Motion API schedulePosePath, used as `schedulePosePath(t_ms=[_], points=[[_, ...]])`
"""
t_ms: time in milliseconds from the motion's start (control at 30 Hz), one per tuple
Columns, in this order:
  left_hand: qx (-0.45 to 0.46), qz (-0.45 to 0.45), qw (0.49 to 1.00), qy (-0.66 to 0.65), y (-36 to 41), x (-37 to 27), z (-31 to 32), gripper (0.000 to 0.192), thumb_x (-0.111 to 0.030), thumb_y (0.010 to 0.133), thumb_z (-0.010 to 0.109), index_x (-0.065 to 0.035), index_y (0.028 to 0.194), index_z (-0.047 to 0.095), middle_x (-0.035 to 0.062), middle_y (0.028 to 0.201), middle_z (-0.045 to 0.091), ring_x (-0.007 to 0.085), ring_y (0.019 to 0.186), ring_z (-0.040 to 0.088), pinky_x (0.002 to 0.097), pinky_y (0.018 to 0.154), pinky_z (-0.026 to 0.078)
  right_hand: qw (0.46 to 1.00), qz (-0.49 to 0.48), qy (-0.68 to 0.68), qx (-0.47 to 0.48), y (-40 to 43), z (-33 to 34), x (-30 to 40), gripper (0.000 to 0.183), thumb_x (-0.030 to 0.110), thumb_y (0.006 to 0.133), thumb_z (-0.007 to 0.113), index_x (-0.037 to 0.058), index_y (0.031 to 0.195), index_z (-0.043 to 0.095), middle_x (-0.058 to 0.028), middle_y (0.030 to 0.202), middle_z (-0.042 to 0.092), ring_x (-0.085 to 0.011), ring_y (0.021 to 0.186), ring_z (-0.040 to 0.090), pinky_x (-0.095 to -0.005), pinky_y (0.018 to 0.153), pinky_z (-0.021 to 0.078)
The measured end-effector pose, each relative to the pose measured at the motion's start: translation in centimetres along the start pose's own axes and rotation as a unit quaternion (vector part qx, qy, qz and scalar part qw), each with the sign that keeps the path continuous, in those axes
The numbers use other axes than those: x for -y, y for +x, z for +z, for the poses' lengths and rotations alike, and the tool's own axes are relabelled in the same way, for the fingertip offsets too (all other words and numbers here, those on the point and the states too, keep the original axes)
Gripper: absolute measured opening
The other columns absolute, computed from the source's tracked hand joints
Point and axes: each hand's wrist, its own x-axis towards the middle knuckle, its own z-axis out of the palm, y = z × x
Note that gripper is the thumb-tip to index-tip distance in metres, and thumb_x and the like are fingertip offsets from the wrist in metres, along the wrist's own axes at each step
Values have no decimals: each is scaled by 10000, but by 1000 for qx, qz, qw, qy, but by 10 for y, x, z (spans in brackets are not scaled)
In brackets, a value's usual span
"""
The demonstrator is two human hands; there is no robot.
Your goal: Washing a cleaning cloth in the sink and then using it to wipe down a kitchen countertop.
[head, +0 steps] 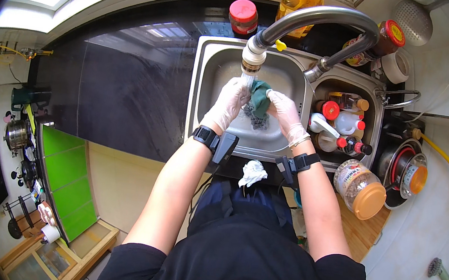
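Over the left basin of a stainless steel sink (213, 96), a green cloth (260, 99) is stretched between my two gloved hands. My left hand (233, 100) pinches its left side, close to water running from the white filter head of the faucet (254, 54). My right hand (286, 110) grips the cloth's right edge. Both hands wear thin whitish gloves. Below the cloth, dark speckled stuff or foamy water (259, 120) shows in the basin; which of these I cannot tell.
Several bottles and jars fill the right basin (333, 152). A red-lidded jar (243, 17) and an orange-capped detergent bottle (299, 9) stand behind the sink. A crumpled white cloth or tissue (253, 173) lies at the front edge. A large orange-lidded plastic jar (359, 189) sits front right.
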Motion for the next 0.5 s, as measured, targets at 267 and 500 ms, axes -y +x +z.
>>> schedulePosePath(t_ms=[267, 500], points=[[-83, -10, 995, -58, 10, -12, -9, 378, -334, 949, 468, -21, 1161, 489, 169, 1169, 540, 293, 1067, 541, 470, 937, 427, 997, -16, -1, -70, 4, 6, 5, 284, 221, 887, 606, 31, 1098, 611, -28, 973, 638, -122, 867, 610, -264, 800, 481], [-22, -31, 999, -28, -10, -11, -5, 439, -381, 909, 542, -42, 1185, 493, 124, 1163, 544, 241, 1092, 520, 412, 917, 434, 991, -101, -27, -88, 11, 22, -2, 236, 234, 908, 567, 67, 1070, 609, -21, 918, 615, -122, 813, 585, -275, 744, 483]])
